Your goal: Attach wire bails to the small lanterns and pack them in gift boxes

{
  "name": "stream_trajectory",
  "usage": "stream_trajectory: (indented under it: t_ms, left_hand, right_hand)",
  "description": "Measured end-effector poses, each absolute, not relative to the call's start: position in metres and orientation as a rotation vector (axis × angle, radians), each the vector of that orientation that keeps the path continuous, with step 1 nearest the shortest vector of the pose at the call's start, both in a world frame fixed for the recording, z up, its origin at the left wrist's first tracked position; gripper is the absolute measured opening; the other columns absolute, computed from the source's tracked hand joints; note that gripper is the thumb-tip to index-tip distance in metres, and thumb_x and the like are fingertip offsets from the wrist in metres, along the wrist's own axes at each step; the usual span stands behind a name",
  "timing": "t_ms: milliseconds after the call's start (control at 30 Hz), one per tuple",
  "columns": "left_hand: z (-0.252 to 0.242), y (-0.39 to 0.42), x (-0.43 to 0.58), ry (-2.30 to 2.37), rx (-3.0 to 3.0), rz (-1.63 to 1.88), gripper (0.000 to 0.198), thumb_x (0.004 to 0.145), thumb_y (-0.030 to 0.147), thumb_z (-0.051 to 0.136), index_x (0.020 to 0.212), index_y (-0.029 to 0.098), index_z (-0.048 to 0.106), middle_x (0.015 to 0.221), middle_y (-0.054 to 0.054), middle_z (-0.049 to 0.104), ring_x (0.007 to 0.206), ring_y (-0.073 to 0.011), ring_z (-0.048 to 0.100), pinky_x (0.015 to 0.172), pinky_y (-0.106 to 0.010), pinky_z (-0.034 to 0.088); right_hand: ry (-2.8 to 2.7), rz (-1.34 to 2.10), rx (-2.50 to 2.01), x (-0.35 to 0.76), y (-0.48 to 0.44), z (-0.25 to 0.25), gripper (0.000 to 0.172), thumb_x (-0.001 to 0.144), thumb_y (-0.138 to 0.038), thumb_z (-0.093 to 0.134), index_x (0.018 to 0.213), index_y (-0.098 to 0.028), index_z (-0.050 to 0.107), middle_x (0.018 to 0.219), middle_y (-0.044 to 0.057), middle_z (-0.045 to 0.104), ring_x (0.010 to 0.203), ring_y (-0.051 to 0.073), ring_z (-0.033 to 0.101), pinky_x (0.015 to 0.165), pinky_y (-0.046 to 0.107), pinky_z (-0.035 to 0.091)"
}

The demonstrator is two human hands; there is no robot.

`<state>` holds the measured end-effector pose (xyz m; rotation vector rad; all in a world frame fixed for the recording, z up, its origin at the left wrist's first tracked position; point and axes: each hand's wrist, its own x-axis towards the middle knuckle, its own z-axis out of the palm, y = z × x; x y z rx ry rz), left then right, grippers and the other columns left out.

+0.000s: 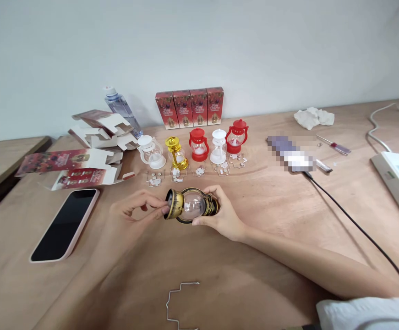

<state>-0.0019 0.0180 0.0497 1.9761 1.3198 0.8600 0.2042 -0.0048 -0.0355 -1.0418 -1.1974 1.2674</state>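
A small black-and-gold lantern (193, 206) with a clear globe lies sideways in the air above the table. My right hand (225, 215) is closed around its top end. At the lantern's base, my left hand (140, 208) pinches with thumb and fingertips at the underside; whether a small part sits between them is hidden. A bent wire handle (168, 305) lies on the table below my hands. Beyond them stand a gold lantern (177, 153), red lanterns (199, 145) and white lanterns (151, 152), with small parts and wires (155, 178) in front.
Flattened red boxes (72, 160) and a water bottle (123, 110) are at the left, near a phone (63, 227). Several upright red boxes (189, 108) stand by the wall. At right lie a screwdriver (338, 146), crumpled tissue (312, 118), a black cable (353, 211) and a white device (396, 181).
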Motion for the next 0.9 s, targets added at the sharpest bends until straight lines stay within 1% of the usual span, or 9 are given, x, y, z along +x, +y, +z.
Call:
stream_trajectory:
  t_ms: [100, 200, 300, 433, 500, 567, 700, 800, 900]
  left_hand:
    - [0.034, 0.016, -0.009, 1.351, 1.976, 0.897, 0.015, 0.078, 0.034, 0.063, 0.074, 0.022, 0.070, 0.077, 0.000, 0.070, 0.072, -0.0156, 0.059, 0.067, -0.028, 0.044]
    - [0.025, 0.007, -0.007, 1.377, 1.961, 0.877, 0.015, 0.081, 0.034, 0.060, 0.084, 0.022, 0.070, 0.084, -0.001, 0.070, 0.075, -0.0150, 0.059, 0.068, -0.027, 0.046]
    - [0.024, -0.003, 0.002, 1.400, 1.999, 0.859, 0.016, 0.083, 0.034, 0.058, 0.085, 0.021, 0.068, 0.084, -0.001, 0.069, 0.071, -0.0144, 0.058, 0.065, -0.026, 0.047]
    - [0.023, -0.013, 0.013, 1.359, 2.075, 0.791, 0.020, 0.085, 0.032, 0.055, 0.095, 0.020, 0.066, 0.086, -0.002, 0.067, 0.070, -0.0141, 0.060, 0.068, -0.026, 0.050]
    - [0.020, -0.019, 0.014, 1.353, 2.109, 0.718, 0.024, 0.085, 0.032, 0.054, 0.104, 0.020, 0.062, 0.091, -0.003, 0.067, 0.073, -0.0153, 0.061, 0.068, -0.028, 0.051]
    - [0.014, -0.027, 0.012, 1.345, 2.162, 0.598, 0.027, 0.082, 0.033, 0.057, 0.106, 0.021, 0.059, 0.092, -0.003, 0.067, 0.075, -0.0172, 0.062, 0.069, -0.030, 0.051]
    - [0.002, -0.046, 0.005, 1.318, 2.289, 0.268, 0.020, 0.073, 0.030, 0.063, 0.091, 0.023, 0.059, 0.092, -0.002, 0.062, 0.081, -0.0212, 0.063, 0.070, -0.033, 0.051]
    - [-0.002, -0.054, 0.001, 1.299, 2.349, 0.108, 0.003, 0.075, 0.024, 0.058, 0.078, 0.022, 0.057, 0.090, -0.002, 0.061, 0.075, -0.0192, 0.061, 0.066, -0.031, 0.048]
    - [0.001, -0.052, 0.000, 1.267, 2.329, 0.097, 0.016, 0.084, 0.020, 0.045, 0.071, 0.022, 0.055, 0.081, -0.001, 0.061, 0.073, -0.0185, 0.061, 0.066, -0.030, 0.046]
  right_hand:
    - [-1.140, 1.323, -1.028, 0.206, -0.002, -0.032, 0.061, 0.048, -0.035, 0.088, 0.093, -0.024, 0.047, 0.083, -0.004, 0.057, 0.075, 0.014, 0.053, 0.070, 0.028, 0.045]
    - [-1.051, 1.276, -1.058, 0.207, 0.001, -0.033, 0.059, 0.047, -0.034, 0.088, 0.091, -0.023, 0.051, 0.084, -0.004, 0.057, 0.075, 0.014, 0.053, 0.071, 0.027, 0.045]
    - [-0.898, 1.244, -1.045, 0.207, 0.005, -0.037, 0.057, 0.047, -0.036, 0.088, 0.091, -0.024, 0.054, 0.087, -0.002, 0.061, 0.081, 0.015, 0.056, 0.075, 0.028, 0.048]
    - [-0.657, 1.374, -0.906, 0.207, 0.012, -0.039, 0.047, 0.054, -0.040, 0.086, 0.090, -0.023, 0.059, 0.093, 0.000, 0.066, 0.090, 0.018, 0.060, 0.086, 0.031, 0.049]
    - [-0.542, 1.465, -0.844, 0.210, 0.015, -0.037, 0.041, 0.058, -0.042, 0.084, 0.087, -0.022, 0.061, 0.093, 0.001, 0.068, 0.090, 0.018, 0.062, 0.087, 0.032, 0.050]
    - [-0.466, 1.537, -0.805, 0.213, 0.018, -0.036, 0.037, 0.061, -0.043, 0.082, 0.083, -0.022, 0.061, 0.091, 0.000, 0.069, 0.087, 0.017, 0.063, 0.085, 0.032, 0.051]
    - [-0.460, 1.610, -0.784, 0.218, 0.021, -0.036, 0.034, 0.064, -0.046, 0.078, 0.079, -0.021, 0.061, 0.087, 0.000, 0.070, 0.086, 0.019, 0.065, 0.081, 0.033, 0.053]
    - [-0.504, 1.616, -0.790, 0.218, 0.020, -0.036, 0.032, 0.068, -0.048, 0.074, 0.081, -0.021, 0.061, 0.092, 0.002, 0.071, 0.094, 0.022, 0.066, 0.080, 0.036, 0.054]
    - [-0.505, 1.612, -0.808, 0.217, 0.018, -0.034, 0.034, 0.070, -0.050, 0.072, 0.087, -0.022, 0.062, 0.092, 0.002, 0.072, 0.094, 0.023, 0.066, 0.078, 0.036, 0.055]
